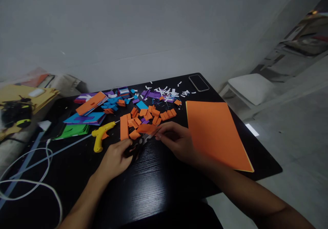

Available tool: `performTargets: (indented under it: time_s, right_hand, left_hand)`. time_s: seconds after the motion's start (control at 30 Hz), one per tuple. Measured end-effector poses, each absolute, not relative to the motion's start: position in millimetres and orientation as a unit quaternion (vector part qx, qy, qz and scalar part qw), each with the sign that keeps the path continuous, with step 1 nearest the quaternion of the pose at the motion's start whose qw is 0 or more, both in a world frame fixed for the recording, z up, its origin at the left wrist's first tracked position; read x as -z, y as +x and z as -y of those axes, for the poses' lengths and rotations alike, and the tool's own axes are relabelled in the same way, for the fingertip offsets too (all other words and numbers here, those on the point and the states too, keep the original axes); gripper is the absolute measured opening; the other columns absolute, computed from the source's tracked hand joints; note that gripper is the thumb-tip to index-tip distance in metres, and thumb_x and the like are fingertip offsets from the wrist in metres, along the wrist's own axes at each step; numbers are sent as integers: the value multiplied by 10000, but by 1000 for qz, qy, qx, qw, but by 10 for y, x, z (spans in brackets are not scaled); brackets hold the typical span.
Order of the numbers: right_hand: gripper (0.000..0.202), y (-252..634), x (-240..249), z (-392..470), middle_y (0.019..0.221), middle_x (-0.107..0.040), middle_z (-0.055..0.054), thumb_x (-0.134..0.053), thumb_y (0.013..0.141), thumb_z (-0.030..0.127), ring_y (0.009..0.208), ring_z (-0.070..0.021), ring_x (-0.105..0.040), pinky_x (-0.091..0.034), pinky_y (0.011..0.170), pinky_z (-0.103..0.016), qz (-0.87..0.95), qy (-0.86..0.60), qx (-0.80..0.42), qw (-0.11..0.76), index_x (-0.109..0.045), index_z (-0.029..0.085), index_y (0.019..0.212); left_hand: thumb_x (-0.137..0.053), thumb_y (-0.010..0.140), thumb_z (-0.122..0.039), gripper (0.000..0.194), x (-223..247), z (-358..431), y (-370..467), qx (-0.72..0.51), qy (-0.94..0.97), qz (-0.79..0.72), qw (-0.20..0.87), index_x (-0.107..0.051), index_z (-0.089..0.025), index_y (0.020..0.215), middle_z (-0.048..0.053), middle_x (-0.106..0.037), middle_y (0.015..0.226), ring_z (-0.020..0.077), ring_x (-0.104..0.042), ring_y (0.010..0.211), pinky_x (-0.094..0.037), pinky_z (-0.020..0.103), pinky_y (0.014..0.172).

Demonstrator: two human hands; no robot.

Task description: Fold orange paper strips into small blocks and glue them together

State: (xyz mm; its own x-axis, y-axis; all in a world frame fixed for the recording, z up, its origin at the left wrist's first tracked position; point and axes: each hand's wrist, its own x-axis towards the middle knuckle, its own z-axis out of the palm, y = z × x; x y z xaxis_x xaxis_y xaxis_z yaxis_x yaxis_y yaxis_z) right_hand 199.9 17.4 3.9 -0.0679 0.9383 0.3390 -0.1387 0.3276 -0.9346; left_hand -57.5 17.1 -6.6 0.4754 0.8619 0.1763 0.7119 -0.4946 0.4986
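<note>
My left hand (116, 158) is closed round the dark handles of a pair of scissors (145, 139), whose metal blades point up and to the right. Between the thumb and fingertips of my right hand (177, 139) I pinch an orange paper piece (148, 128), slightly blurred, right beside the blades. Whether the blades touch the paper I cannot tell. Just beyond both hands lie several small folded orange paper pieces (155, 111) and a longer orange strip (124, 127). A yellow glue gun (101, 135) rests on the table to the left of my left hand.
Orange sheets (214, 133) lie on the black table (153, 195) at right, with a phone (199, 83) behind. White paper scraps (166, 93), blue pieces (112, 102) and a green paper stack (75, 131) sit farther back and left. A white cable (48, 184) loops at left; a white stool (251, 87) stands beyond.
</note>
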Motion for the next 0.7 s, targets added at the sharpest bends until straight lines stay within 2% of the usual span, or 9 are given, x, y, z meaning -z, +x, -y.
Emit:
performTargets:
  time_s: [0.5,0.7]
  right_hand:
    - [47,1988,-49,-172,901,-738,-33,-752,857,193,834,-163,-713,-596,755,-297,568,-365,-446,588,-710,214,855]
    - [55,1978,-7,-183,923,-722,-30,-758,858,231,844,-167,-711,-619,759,-309,548,-366,-468,589,-706,217,870]
  left_hand:
    - [-601,912,-287,207,91,-174,-598,-197,830,-480,204,-618,-174,740,-2,-601,642,137,-578,557,-401,240,556]
    - [-609,887,-287,276,74,-162,-549,-214,821,-484,214,-555,-179,639,-19,-557,583,111,-522,513,-357,221,526]
